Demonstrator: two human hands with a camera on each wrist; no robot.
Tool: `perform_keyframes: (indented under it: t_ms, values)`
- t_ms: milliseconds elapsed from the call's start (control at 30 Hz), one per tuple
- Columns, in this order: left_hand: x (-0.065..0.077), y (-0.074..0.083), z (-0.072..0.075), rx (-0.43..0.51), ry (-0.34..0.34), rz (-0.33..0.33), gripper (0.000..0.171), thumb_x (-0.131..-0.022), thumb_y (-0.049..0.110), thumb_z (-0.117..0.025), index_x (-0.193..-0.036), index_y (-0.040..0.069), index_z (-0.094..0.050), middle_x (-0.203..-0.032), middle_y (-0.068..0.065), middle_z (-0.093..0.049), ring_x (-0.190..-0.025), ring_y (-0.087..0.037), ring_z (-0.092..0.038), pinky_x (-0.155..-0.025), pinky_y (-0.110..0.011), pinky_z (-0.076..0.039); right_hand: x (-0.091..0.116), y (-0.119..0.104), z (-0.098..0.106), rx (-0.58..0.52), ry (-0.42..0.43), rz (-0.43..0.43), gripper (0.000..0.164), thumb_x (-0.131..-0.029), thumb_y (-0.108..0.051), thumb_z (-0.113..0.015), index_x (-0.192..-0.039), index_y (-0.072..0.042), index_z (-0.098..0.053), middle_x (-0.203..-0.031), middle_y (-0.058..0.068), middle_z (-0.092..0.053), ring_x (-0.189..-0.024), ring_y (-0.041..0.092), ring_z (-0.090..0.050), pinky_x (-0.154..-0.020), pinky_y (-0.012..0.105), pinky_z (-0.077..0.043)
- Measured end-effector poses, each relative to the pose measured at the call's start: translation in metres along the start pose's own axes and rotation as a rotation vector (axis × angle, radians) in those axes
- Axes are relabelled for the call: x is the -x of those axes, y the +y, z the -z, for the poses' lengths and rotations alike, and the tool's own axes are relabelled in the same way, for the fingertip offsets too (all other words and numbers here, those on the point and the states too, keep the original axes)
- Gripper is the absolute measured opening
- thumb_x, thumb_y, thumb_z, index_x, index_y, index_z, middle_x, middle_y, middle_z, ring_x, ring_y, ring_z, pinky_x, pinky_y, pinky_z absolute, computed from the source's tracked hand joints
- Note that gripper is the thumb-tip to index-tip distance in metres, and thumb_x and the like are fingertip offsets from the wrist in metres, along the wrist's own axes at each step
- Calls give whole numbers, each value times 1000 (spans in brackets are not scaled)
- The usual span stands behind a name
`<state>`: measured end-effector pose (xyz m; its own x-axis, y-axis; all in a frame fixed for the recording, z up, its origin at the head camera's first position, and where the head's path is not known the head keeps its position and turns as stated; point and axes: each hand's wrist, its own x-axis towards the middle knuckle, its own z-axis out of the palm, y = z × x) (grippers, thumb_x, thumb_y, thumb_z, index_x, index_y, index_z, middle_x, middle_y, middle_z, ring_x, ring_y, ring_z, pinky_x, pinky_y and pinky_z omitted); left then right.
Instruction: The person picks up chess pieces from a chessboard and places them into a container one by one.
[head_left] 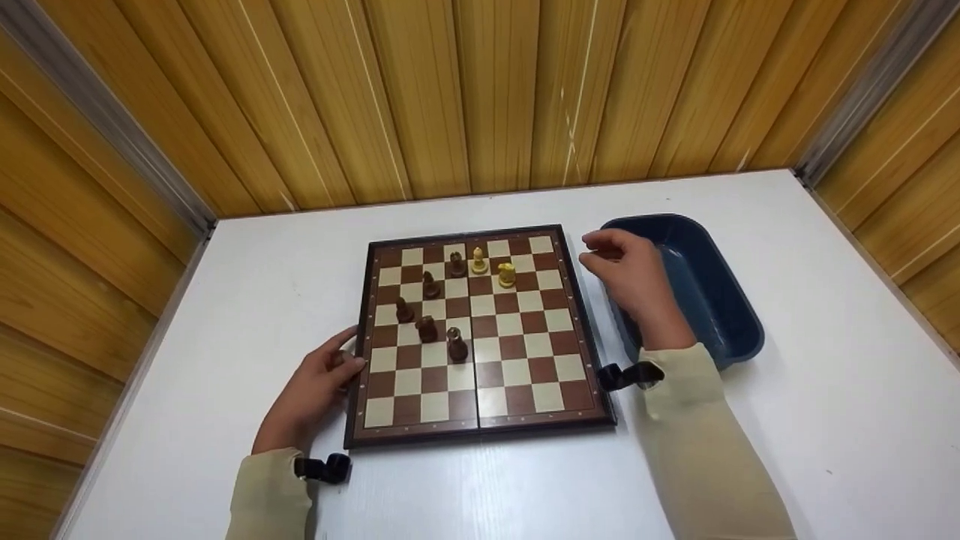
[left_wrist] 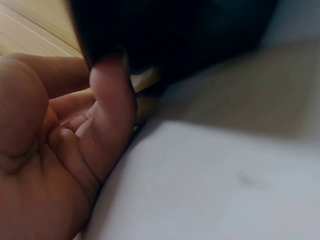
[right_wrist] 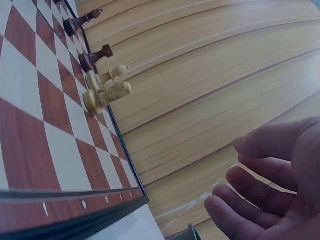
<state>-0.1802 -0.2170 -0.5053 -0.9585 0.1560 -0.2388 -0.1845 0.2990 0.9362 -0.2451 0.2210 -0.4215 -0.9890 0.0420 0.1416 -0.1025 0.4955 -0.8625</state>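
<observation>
- The board (head_left: pixel 525 319) is lying flat and unfolded on the white table (head_left: pixel 832 405), its fold line running from near to far.
- The left hand (head_left: pixel 315 386) is pinching the board's left edge: the thumb is pressing the near part of it, the fingers are reaching along the side.
- The right hand (head_left: pixel 626 270) is hovering at the far right, between the board and the tub's left rim; its fingers are curving loosely, thumb and fingertips standing apart.
- The blue tub (head_left: pixel 705 300) is sitting just right of the board, partly covered by the right hand and forearm.
- The pale knight (head_left: pixel 507 275) is standing right of the fold, toward the far edge.
- A second pale piece (head_left: pixel 478 262) is standing just left of the knight and slightly farther away.
- The dark rook (head_left: pixel 457 265) is standing left of that piece, across the fold.
- The nearest dark piece (head_left: pixel 457 348) is standing just left of the fold; three other dark pieces (head_left: pixel 427 330) are standing upright farther left.
- A wood-grained wall (head_left: pixel 495 97) is rising behind the table.
</observation>
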Motion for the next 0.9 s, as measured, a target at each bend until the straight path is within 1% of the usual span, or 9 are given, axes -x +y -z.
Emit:
perform_keyframes:
  t_ms: [100,267,367,500,733,900]
  values:
    - [-1,1,0,14,-6,-8,57,-97,18,-59,-149,23,-36,-92,-9,-59,-72,-17,-58,-63,-29,-52,-3,-4,-4,-1,-6,9,31,-90,-17,-66,-120,-5,-66,-119,15,-64,-108,27,-59,-91,39,-49]
    - [-2,1,0,41,-11,-24,57,-96,16,-60,-149,22,-37,-89,-7,-58,-70,-15,-55,-62,-28,-51,-7,-9,-14,9,-27,0,32,-91,-19,-67,-121,-8,-65,-120,14,-64,-111,28,-59,-92,43,-50]
    - [-2,-2,2,43,-28,-32,58,-96,14,-59,-149,19,-36,-86,-6,-58,-68,-14,-55,-59,-28,-52,-8,-11,-21,2,-59,-11,33,-92,-20,-66,-123,-9,-64,-122,13,-63,-115,28,-58,-92,44,-51]
    - [-3,-4,4,62,-57,-30,58,-97,13,-58,-149,18,-34,-85,-6,-59,-66,-14,-58,-55,-31,-54,-9,-13,-30,16,-77,-10,34,-92,-21,-67,-124,-10,-64,-122,11,-63,-117,27,-57,-92,43,-51]
    - [-3,-3,6,59,-74,-41,59,-97,14,-57,-150,18,-32,-86,-5,-59,-66,-15,-59,-54,-34,-56,-16,-16,-42,-1,-101,10,32,-91,-22,-67,-122,-12,-64,-120,10,-63,-113,26,-59,-91,43,-51]
    - [-3,-3,5,63,-69,-39,58,-97,14,-57,-150,19,-34,-85,-6,-59,-67,-14,-59,-55,-31,-54,-20,-17,-52,8,-124,13,32,-91,-25,-68,-120,-12,-65,-118,9,-64,-110,25,-60,-93,43,-51]
